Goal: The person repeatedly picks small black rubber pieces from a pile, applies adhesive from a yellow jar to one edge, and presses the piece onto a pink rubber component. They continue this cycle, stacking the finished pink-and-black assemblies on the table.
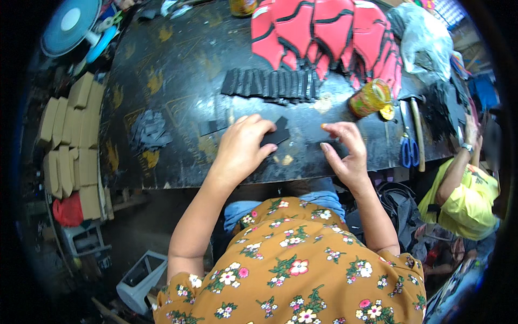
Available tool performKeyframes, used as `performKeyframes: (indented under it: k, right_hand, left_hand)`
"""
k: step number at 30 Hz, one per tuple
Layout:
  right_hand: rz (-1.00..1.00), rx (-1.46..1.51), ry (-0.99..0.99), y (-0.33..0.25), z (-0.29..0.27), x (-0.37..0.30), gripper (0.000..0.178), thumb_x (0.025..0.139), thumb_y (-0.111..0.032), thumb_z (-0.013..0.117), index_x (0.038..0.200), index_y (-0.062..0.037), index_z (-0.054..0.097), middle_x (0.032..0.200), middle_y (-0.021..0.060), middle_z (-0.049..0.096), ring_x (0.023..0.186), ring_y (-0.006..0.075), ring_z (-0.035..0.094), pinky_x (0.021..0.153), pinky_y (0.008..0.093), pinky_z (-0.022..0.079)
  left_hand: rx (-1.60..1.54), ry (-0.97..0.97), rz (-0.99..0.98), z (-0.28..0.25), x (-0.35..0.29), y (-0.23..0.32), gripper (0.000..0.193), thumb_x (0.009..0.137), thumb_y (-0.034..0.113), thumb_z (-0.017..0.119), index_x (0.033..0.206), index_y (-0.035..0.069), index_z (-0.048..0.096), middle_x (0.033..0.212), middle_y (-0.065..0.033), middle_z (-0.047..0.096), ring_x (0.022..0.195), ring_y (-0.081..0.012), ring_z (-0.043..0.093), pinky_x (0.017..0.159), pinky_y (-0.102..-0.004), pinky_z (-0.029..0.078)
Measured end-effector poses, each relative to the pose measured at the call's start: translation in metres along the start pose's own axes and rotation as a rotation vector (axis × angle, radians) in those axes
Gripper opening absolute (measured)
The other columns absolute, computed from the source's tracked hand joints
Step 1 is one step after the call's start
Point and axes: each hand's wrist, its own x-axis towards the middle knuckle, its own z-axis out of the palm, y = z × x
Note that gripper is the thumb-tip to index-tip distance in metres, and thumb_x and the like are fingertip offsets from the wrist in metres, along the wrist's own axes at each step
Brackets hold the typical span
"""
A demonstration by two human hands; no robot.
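My left hand point(245, 143) rests on the dark table, its thumb and fingers closed about a small flat black piece point(278, 136). Another black strip point(215, 127) lies on the tabletop to the left of this hand. My right hand point(348, 151) hovers near the table edge, thumb apart from the bent fingers, holding nothing. An orange-yellow smear shows on one of its fingertips. Beyond both hands sits a row of folded black strips point(270, 85). An open glass jar point(371, 98) with yellow-orange contents stands past my right hand.
Red and black cut pieces point(334, 29) are heaped at the far side. Blue-handled scissors point(409, 148) and a hammer point(417, 132) lie at the right. A grey rag point(149, 131) lies left. Another person in yellow point(467, 197) is at the right; a fan point(70, 24) stands far left.
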Motion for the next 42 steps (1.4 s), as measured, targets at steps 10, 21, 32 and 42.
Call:
performKeyframes:
  k: [10, 21, 32, 42]
  right_hand:
    - [-0.095, -0.875, -0.042, 0.007, -0.120, 0.083, 0.054, 0.071, -0.056, 0.093, 0.107, -0.0148, 0.088, 0.150, 0.0098, 0.064, 0.139, 0.0339, 0.054, 0.110, 0.0518, 0.044]
    - [-0.202, -0.743, 0.427, 0.006, -0.122, 0.059, 0.031, 0.078, -0.030, 0.095, 0.098, -0.0093, 0.082, 0.130, 0.0120, 0.071, 0.121, 0.0327, 0.063, 0.109, 0.0449, 0.044]
    - [-0.072, 0.130, -0.089, -0.042, -0.037, 0.043, 0.042, 0.093, 0.007, 0.065, 0.128, -0.0115, 0.081, 0.111, 0.0104, 0.065, 0.109, 0.0258, 0.063, 0.100, 0.0362, 0.049]
    - [-0.350, -0.211, -0.084, -0.032, -0.034, 0.038, 0.054, 0.078, 0.004, 0.075, 0.125, -0.0228, 0.084, 0.110, 0.0040, 0.067, 0.103, 0.0268, 0.061, 0.093, 0.0408, 0.051]
  left_hand:
    - [-0.347, -0.080, -0.263, -0.006, 0.000, 0.001, 0.021, 0.087, 0.005, 0.083, 0.105, 0.000, 0.075, 0.083, -0.0078, 0.073, 0.070, -0.0166, 0.069, 0.069, -0.0329, 0.055]
    - [-1.151, 0.023, -0.368, 0.022, 0.003, 0.005, 0.031, 0.103, 0.007, 0.075, 0.131, -0.003, 0.071, 0.107, -0.0054, 0.077, 0.085, -0.0088, 0.074, 0.069, -0.0235, 0.061]
    - [-1.268, -0.026, -0.271, 0.022, 0.020, 0.048, 0.034, 0.104, 0.006, 0.073, 0.135, -0.005, 0.069, 0.104, -0.0038, 0.077, 0.087, -0.0067, 0.072, 0.069, -0.0235, 0.060]
    - [-1.381, -0.023, -0.262, 0.018, 0.018, 0.047, 0.033, 0.103, 0.010, 0.074, 0.132, -0.004, 0.071, 0.106, -0.0062, 0.079, 0.085, -0.0084, 0.073, 0.069, -0.0242, 0.059]
